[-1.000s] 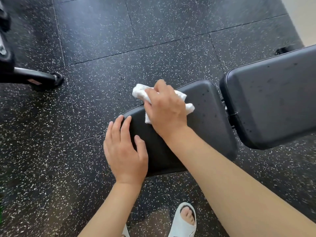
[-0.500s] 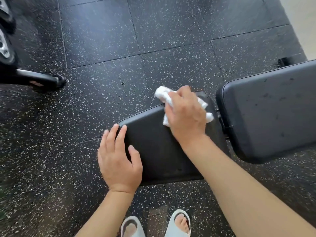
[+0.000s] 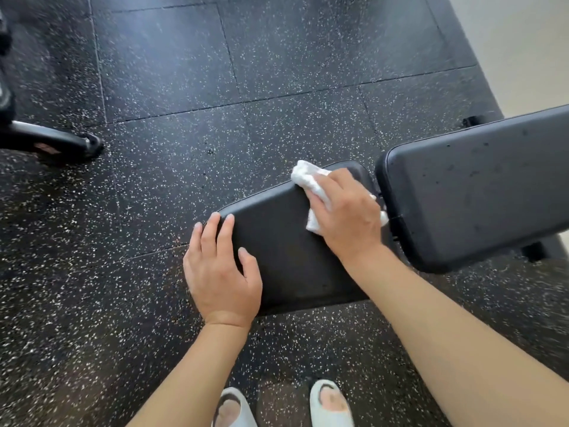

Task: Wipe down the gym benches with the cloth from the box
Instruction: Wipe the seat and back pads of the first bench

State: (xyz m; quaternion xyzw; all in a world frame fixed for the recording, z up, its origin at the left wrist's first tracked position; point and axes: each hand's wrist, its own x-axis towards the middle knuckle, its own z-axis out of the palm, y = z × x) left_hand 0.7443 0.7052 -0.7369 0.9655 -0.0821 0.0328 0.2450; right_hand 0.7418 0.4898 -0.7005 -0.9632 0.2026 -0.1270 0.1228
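Right of centre, our right hand [image 3: 345,215] presses the crumpled white cloth [image 3: 308,180] onto the black padded seat [image 3: 289,260]; left hand [image 3: 220,272] rests spread flat; backrest pad [image 3: 480,186] probably remains.

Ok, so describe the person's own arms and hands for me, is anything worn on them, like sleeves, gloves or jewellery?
Nothing worn shows. The left hand and right hand are bare, with no gloves, rings, watch or bands visible. Both forearms are bare to the picture's edge, with no sleeve in view. Fingernails on the left hand look short and unpainted.
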